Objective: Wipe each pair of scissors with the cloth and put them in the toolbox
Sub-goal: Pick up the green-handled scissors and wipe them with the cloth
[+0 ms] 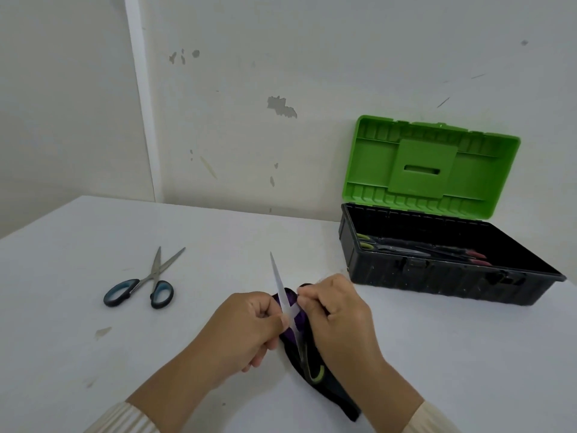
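Left grip (246,329) holds scissors (278,282); right grip (338,317) pinches cloth (335,395) round blade

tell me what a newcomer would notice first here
The bright green lid of the open black plastic toolbox stands out at the right, against the wall. At centre front the left hand and right hand hold green-handled steel scissors and a dark purple-black cloth. Blue-handled steel scissors lie open on the white table at the left.

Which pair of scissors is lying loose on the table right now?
The blue-handled pair, blades spread, at the left. The green-handled pair and cloth are held in the left hand and right hand; the other pairs lie inside the toolbox.
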Demonstrator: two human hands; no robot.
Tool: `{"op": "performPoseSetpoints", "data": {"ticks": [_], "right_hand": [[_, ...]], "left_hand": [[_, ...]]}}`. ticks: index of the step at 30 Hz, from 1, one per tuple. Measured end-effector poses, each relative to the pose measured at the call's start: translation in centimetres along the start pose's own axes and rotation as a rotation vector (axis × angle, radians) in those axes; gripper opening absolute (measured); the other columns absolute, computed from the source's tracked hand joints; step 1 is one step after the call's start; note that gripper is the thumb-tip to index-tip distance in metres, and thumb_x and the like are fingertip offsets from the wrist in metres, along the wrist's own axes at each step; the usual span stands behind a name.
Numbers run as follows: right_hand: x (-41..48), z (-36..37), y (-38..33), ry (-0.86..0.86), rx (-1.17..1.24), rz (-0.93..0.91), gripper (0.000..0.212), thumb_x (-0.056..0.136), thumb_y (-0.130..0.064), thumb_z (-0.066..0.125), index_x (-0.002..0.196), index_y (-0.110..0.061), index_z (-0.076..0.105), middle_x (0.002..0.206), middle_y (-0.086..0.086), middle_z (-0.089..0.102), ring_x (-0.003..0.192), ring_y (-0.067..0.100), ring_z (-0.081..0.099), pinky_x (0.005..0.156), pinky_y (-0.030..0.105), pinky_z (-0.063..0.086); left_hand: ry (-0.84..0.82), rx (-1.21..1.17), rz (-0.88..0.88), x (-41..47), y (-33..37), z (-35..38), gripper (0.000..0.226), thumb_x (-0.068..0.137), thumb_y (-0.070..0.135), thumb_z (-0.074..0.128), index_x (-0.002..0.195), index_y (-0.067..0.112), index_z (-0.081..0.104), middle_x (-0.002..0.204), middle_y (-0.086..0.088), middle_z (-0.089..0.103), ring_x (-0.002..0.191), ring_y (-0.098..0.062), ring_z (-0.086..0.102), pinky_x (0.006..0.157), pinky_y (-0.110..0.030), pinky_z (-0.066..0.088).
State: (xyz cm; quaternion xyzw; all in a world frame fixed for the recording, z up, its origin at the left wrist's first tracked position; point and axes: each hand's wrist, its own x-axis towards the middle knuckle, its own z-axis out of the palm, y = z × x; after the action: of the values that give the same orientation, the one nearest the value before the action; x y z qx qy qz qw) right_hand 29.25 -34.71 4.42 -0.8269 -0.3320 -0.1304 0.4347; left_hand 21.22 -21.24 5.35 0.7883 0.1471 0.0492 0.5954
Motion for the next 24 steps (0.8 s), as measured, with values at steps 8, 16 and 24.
{"op": "performPoseSetpoints", "data": {"ticks": [8, 16, 24], "right_hand": [[1.4, -2.7, 2.1, 0.316, 0.228, 0.315, 0.016, 0.082, -0.017, 0.063, 0.073, -0.031, 0.065, 0.087, -0.006, 0.067, 0.085, 0.008, 0.060, 0.085, 0.030, 0.049], [1.3, -0.3, 1.7, 0.109, 0.059, 0.148, 0.015, 0.084, -0.014, 0.060, 0.080, -0.026, 0.066, 0.087, -0.004, 0.063, 0.080, 0.005, 0.053, 0.072, 0.001, 0.035], [0.5, -2.5, -0.7, -0.492, 0.160, 0.174, 0.014, 0.083, -0.025, 0.063, 0.070, -0.027, 0.069, 0.086, -0.004, 0.061, 0.082, 0.006, 0.059, 0.077, 0.016, 0.045]], "left_hand": [[0.029, -0.031, -0.020, 0.1, 0.3, -0.8, 0.029, 0.088, 0.014, 0.061, 0.061, 0.009, 0.052, 0.040, 0.004, 0.052, 0.031, -0.010, 0.037, 0.037, -0.020, 0.028], [-0.010, -0.063, -0.031, -0.1, 0.2, -0.8, 0.027, 0.087, 0.013, 0.061, 0.062, 0.010, 0.053, 0.042, 0.003, 0.053, 0.032, -0.011, 0.038, 0.037, -0.019, 0.028], [0.010, -0.196, -0.042, 0.2, 0.0, -1.6, 0.023, 0.088, 0.012, 0.061, 0.065, 0.009, 0.059, 0.053, -0.005, 0.059, 0.035, -0.015, 0.042, 0.037, -0.021, 0.030]]}}
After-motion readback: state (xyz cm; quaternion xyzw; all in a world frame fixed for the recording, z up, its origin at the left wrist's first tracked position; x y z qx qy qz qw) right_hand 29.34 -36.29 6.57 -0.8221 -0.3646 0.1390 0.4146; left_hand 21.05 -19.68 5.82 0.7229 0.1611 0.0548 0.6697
